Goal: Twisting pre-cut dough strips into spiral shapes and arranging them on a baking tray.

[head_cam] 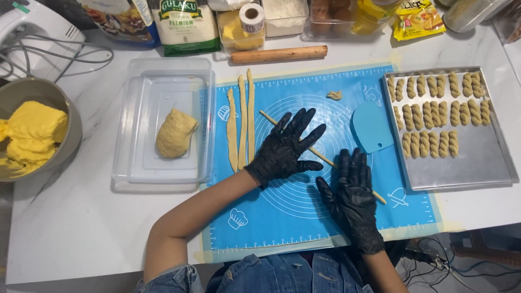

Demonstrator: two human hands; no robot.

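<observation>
Pressing flat, both gloved hands lie on a thin dough rope (324,158) running slantwise across the blue mat (282,228). Left hand (285,146) has fingers spread wide over the rope's upper stretch; right hand (353,198) lies open-palmed on its lower end. Three dough strips (241,122) sit just left of the left hand. A blue scraper (372,127) rests above the right hand, a tray (477,163) of twists beyond it.

White marble table (81,217) — blue mat (282,217), clear tub (163,70), steel tray (483,157), rolling pin (279,54)
</observation>
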